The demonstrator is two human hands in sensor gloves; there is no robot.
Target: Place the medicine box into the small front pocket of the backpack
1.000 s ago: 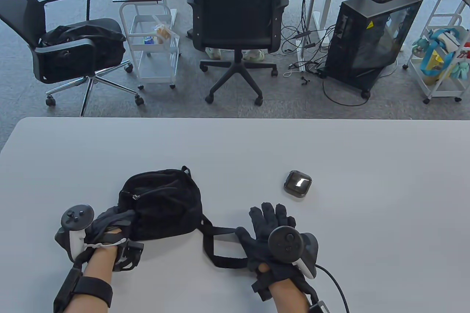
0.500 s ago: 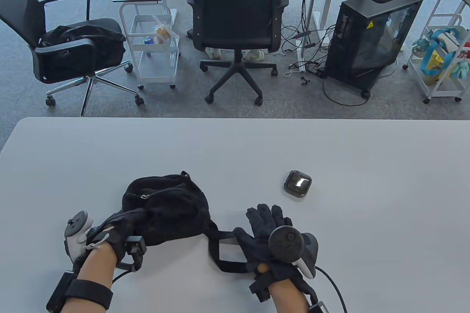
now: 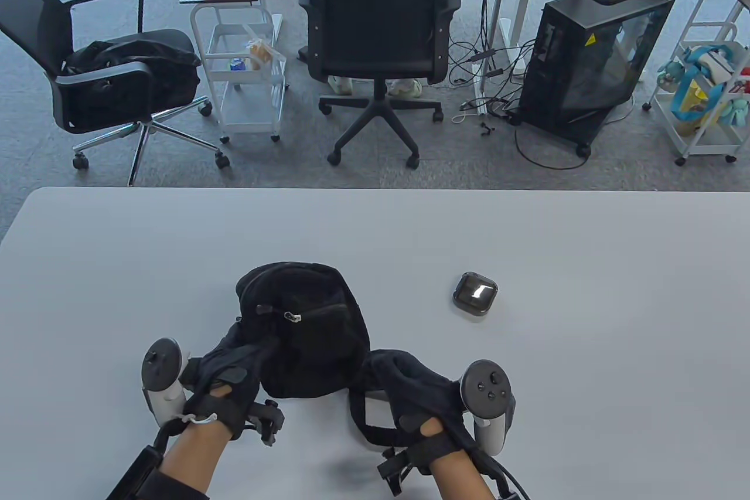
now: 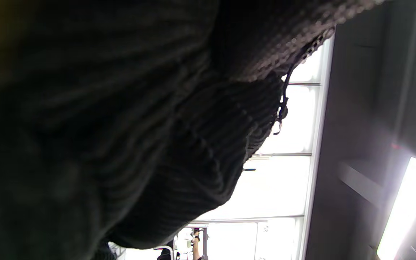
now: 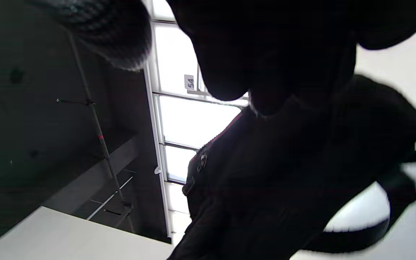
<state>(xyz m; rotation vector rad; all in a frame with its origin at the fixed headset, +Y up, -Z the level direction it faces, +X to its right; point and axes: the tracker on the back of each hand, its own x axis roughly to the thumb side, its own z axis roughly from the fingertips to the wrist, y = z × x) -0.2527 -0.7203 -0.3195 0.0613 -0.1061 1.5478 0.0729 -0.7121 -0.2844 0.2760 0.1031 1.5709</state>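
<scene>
Two office chairs [image 3: 375,25], white carts [image 3: 243,78], PC tower [image 3: 592,66] beyond grey table [image 3: 176,242].

The backpack [image 3: 304,330] has been turned and shifted right, its front pocket now facing up. The left hand [image 3: 225,385] followed it; the right hand [image 3: 410,388] curled onto its strap [image 3: 375,435].

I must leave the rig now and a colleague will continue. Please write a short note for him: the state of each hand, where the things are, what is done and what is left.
Left hand: grips the backpack at its lower left.
Right hand: holds the backpack's lower right, by the strap.
Backpack: on the table between the hands, front pocket facing the camera; its zipper looks closed.
Medicine box: on the table, to the right of the backpack, untouched.
Done: backpack held in position.
Left: open the front pocket, pick up the box, put it in.
</scene>
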